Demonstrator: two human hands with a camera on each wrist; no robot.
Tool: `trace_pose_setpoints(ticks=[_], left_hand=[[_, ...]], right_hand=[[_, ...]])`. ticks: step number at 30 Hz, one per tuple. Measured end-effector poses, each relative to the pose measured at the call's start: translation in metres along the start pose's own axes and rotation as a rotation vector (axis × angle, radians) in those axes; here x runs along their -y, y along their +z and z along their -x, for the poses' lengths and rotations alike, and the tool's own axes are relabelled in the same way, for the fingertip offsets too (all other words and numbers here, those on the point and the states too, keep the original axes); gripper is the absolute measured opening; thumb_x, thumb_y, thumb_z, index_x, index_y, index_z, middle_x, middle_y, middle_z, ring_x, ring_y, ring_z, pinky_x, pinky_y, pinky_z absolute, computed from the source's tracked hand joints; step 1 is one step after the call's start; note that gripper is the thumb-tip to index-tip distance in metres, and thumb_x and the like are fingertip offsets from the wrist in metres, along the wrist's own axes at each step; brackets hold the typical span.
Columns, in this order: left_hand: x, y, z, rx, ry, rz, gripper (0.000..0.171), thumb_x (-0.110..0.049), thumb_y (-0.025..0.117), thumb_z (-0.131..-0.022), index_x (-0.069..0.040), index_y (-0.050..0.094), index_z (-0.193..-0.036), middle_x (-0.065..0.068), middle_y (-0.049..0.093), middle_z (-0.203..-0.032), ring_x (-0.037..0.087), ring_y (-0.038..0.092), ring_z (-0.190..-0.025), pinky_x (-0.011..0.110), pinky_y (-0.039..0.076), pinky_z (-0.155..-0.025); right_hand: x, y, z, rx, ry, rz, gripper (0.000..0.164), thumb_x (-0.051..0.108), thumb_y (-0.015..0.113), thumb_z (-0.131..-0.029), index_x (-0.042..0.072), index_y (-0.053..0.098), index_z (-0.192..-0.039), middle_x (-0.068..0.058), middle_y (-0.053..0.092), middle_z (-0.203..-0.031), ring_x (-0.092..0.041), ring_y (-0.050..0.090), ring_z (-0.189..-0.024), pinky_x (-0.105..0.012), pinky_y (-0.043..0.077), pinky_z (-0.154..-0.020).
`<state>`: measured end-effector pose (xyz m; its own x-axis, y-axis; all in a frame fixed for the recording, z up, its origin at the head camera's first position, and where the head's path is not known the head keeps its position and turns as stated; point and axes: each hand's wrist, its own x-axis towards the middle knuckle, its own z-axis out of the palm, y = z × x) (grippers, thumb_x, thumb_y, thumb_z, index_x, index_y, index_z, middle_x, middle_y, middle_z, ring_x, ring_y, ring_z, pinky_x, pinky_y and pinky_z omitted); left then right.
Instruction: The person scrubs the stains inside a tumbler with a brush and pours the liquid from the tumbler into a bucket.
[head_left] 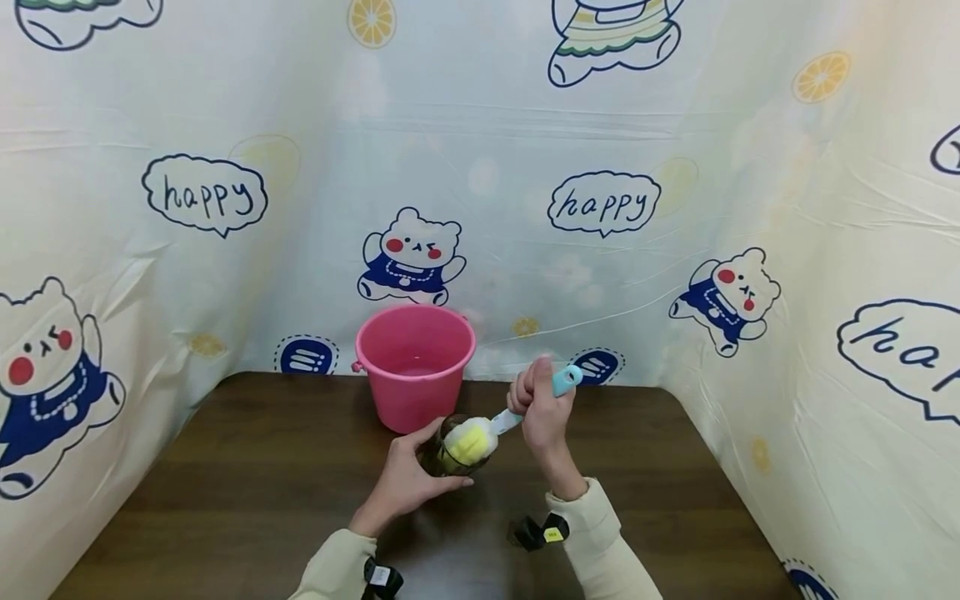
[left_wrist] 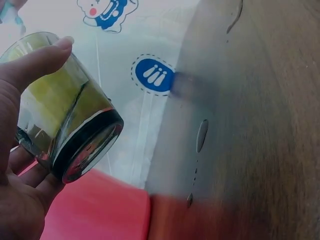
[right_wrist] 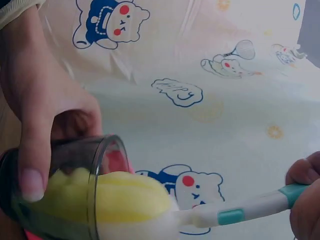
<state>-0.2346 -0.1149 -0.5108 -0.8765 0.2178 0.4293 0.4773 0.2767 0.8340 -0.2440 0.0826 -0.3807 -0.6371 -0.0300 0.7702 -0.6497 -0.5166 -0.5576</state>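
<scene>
A clear, dark-tinted glass cup [left_wrist: 70,107] is tilted in my left hand [head_left: 407,481], its mouth toward the right hand. The left thumb lies along one side of the cup and the fingers go round the other. My right hand [head_left: 545,414] grips the light-blue and white handle [right_wrist: 250,212] of a cup brush. The brush's yellow and white sponge head [right_wrist: 132,200] is partly inside the cup, with the rest sticking out past the rim. In the left wrist view, yellow sponge shows through the glass wall.
A pink bucket [head_left: 415,400] stands at the back of the dark wooden table [head_left: 262,492], just beyond the cup. Water drops [left_wrist: 202,135] lie on the tabletop. A printed curtain [head_left: 480,125] with bears and "happy" bubbles encloses the back and sides.
</scene>
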Motion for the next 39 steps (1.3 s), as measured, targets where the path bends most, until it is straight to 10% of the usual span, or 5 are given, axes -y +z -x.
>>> trace_pose_setpoints(ticks=[5, 13, 23, 32, 39], left_hand=[[0.0, 0.003, 0.001, 0.013, 0.021, -0.015, 0.092, -0.033, 0.1, -0.062, -0.019, 0.058, -0.143, -0.001, 0.066, -0.135, 0.013, 0.061, -0.123, 0.038, 0.052, -0.102], [-0.001, 0.003, 0.003, 0.029, 0.019, 0.018, 0.09, -0.031, 0.099, -0.064, -0.021, 0.058, -0.143, -0.006, 0.064, -0.136, 0.014, 0.061, -0.122, 0.035, 0.053, -0.102], [0.002, 0.001, 0.0, 0.024, 0.003, 0.008, 0.09, -0.025, 0.1, -0.063, -0.02, 0.059, -0.143, 0.002, 0.066, -0.137, 0.014, 0.061, -0.124, 0.04, 0.052, -0.104], [0.001, 0.003, 0.002, 0.033, -0.015, 0.024, 0.09, -0.022, 0.099, -0.064, -0.022, 0.058, -0.145, -0.009, 0.064, -0.138, 0.014, 0.061, -0.122, 0.038, 0.054, -0.1], [0.0, 0.001, 0.005, 0.063, -0.078, 0.002, 0.093, -0.031, 0.1, -0.061, -0.013, 0.059, -0.143, -0.002, 0.063, -0.14, 0.017, 0.061, -0.124, 0.043, 0.052, -0.103]], right_hand=[[0.004, 0.007, 0.001, 0.067, 0.061, -0.037, 0.051, 0.018, 0.027, -0.113, 0.01, 0.026, -0.063, 0.0, 0.018, -0.053, -0.016, 0.014, -0.037, -0.028, 0.013, -0.034], [0.005, 0.012, -0.005, -0.066, -0.025, 0.025, 0.051, 0.02, 0.03, -0.113, 0.009, 0.024, -0.063, 0.0, 0.016, -0.054, -0.013, 0.015, -0.039, -0.028, 0.013, -0.035], [0.007, 0.009, -0.01, 0.121, 0.134, 0.036, 0.053, 0.02, 0.028, -0.113, 0.01, 0.025, -0.061, -0.001, 0.017, -0.051, -0.016, 0.014, -0.037, -0.027, 0.014, -0.034], [0.008, 0.009, -0.014, -0.05, 0.028, 0.057, 0.052, 0.016, 0.027, -0.113, 0.01, 0.025, -0.061, 0.0, 0.017, -0.052, -0.014, 0.015, -0.037, -0.027, 0.014, -0.034], [0.012, 0.016, -0.008, 0.149, 0.157, 0.043, 0.052, 0.021, 0.029, -0.113, 0.01, 0.027, -0.063, -0.001, 0.018, -0.052, -0.016, 0.014, -0.038, -0.027, 0.014, -0.035]])
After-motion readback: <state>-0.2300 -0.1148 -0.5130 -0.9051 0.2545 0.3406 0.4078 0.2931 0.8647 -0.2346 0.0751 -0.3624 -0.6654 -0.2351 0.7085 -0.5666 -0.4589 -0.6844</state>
